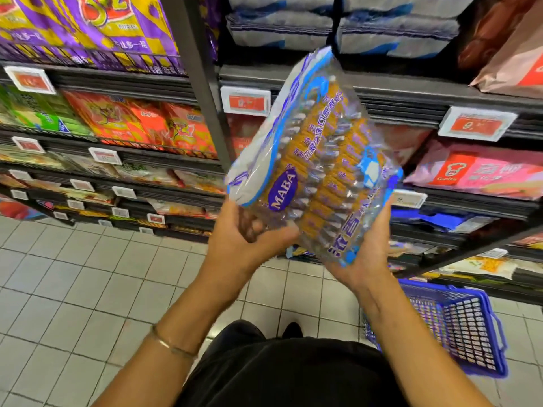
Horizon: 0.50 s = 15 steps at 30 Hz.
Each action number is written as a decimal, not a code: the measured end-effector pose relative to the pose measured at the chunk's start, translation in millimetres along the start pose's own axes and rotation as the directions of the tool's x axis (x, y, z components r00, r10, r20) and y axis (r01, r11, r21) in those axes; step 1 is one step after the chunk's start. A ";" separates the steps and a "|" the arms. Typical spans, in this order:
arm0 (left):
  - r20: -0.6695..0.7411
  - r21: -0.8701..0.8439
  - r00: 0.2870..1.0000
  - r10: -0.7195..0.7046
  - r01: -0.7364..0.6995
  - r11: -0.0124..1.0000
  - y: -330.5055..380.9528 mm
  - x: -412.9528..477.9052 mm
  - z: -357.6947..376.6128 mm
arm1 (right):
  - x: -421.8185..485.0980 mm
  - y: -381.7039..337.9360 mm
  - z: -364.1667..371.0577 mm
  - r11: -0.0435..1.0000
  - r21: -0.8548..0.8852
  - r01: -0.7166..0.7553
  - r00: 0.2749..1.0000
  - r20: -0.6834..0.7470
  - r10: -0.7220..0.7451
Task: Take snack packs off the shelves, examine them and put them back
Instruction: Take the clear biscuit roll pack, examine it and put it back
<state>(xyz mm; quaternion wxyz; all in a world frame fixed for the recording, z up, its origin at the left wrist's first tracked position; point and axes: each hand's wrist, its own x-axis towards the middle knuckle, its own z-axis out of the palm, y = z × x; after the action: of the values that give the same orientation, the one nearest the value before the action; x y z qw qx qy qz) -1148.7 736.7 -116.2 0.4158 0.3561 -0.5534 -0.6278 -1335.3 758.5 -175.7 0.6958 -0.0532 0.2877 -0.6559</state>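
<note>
A large clear snack pack [317, 154] with blue and white print, a purple MABA oval and rows of golden biscuits is held upright and tilted in front of the shelves. My left hand [246, 239] grips its lower left corner from below. Under the lower right edge, my right hand [367, 248] cups the pack with the fingers up its side. More packs of the same kind [338, 27] lie stacked on the top shelf behind it.
Dark shelves [411, 95] with red and white price tags run left to right, filled with purple, orange, green and pink packs. A blue plastic shopping basket [452, 327] stands on the tiled floor at the right, by my feet.
</note>
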 end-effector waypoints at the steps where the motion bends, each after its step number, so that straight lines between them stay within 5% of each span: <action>1: -0.042 -0.014 0.999 -0.004 0.004 1.000 -5.5 -1.8 9.4 | 0.2 7.1 2.7 0.998 -0.004 -0.062 0.998 0.013 0.062; 4: -0.141 -0.048 0.989 0.045 -0.052 0.997 -6.0 4.6 19.0 | 1.3 15.6 3.4 0.987 -0.011 -0.161 0.985 0.066 0.162; 9: -0.281 0.024 0.950 0.135 -0.133 0.991 20.9 26.3 -3.5 | 5.3 -7.6 -2.1 0.978 -0.204 0.039 0.996 -0.069 -0.054; 15: -0.288 -0.057 0.956 0.047 -0.066 0.996 47.3 48.4 -17.3 | 3.6 -49.2 13.4 0.930 -0.340 0.138 0.990 0.087 -0.115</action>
<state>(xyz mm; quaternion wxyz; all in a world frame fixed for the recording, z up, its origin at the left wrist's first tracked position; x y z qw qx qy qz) -1146.4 683.5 -71.1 0.5207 0.4135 -0.4763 -0.5754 -1372.6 744.5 -143.6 0.6411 -0.2142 0.3712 -0.6366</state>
